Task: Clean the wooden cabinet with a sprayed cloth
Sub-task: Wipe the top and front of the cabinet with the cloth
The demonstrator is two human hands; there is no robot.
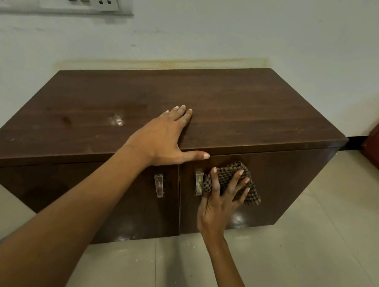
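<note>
Left hand (167, 138), fingers (182, 116) straight, rests on the cabinet (236, 106) front edge, probably bracing. Right hand (221, 195) presses the cloth (235, 171) to its door, fingers spread.

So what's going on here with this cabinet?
A person is wiping a low wooden cabinet. Their right hand presses a checked cloth flat against the right door, just beside its metal handle. Their left hand rests flat on the cabinet top, thumb along the front edge.
</note>
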